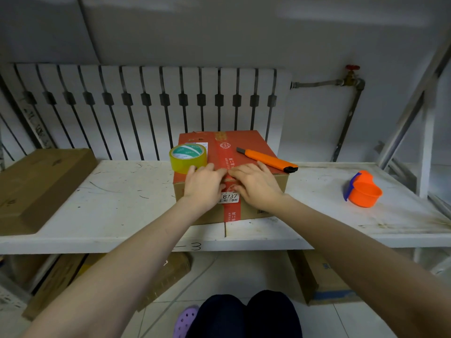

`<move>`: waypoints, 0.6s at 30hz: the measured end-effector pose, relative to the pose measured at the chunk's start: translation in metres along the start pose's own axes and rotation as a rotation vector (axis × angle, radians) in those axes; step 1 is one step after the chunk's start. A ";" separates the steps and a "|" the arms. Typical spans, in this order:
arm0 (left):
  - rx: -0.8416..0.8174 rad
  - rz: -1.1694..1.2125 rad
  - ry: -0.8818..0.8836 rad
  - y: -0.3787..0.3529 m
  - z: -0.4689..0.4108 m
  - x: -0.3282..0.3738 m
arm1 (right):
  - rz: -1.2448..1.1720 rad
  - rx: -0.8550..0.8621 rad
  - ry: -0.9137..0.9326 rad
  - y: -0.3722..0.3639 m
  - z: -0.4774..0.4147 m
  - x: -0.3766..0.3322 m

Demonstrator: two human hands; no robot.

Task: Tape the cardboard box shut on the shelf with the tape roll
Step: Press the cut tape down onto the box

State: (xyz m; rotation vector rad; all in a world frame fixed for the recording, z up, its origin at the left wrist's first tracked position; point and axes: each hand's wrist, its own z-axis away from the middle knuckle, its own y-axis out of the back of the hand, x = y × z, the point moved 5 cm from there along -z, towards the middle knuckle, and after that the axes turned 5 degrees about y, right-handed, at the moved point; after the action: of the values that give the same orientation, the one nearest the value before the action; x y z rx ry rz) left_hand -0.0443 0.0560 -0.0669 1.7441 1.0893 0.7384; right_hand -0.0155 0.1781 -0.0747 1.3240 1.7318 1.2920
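A cardboard box [249, 142] with a red top and a red tape band down its middle stands on the white shelf [122, 196]. A yellowish tape roll [188, 158] lies on the box's left top corner. My left hand [203, 185] and my right hand [256, 184] rest flat on the box's near top edge, fingertips meeting at the red band over the seam. Neither hand holds anything. A white label reading 8737 [230, 198] shows on the box's front between my wrists.
An orange utility knife [267, 160] lies on the box's right top. An orange cup with a blue handle [363, 190] stands on the shelf to the right. A flat brown box [36, 186] lies at the left. A radiator [146, 106] is behind; more boxes [314, 276] lie below.
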 end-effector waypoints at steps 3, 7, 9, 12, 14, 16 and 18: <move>-0.039 -0.065 -0.031 0.000 0.000 0.000 | 0.013 -0.045 -0.005 0.002 -0.007 -0.002; -0.078 -0.007 -0.046 0.004 -0.001 -0.002 | 0.017 -0.058 -0.041 0.009 -0.009 0.001; 0.048 0.060 -0.032 0.014 0.000 -0.008 | -0.021 -0.060 -0.071 0.004 -0.006 0.002; 0.230 0.108 0.114 0.031 -0.004 -0.026 | -0.078 -0.142 -0.103 0.004 -0.009 0.004; 0.126 0.129 0.276 0.028 -0.012 -0.043 | -0.065 -0.189 -0.087 0.009 -0.014 0.005; -0.024 0.107 0.355 0.020 -0.020 -0.053 | -0.090 -0.215 -0.085 0.011 -0.014 0.003; -0.063 0.131 0.369 0.018 -0.024 -0.057 | -0.149 -0.218 -0.118 0.011 -0.008 0.002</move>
State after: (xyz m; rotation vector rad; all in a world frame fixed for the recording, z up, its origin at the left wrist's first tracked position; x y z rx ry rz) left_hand -0.0824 0.0109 -0.0422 1.6764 1.1860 1.1988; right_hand -0.0193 0.1775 -0.0617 1.1028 1.5306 1.2528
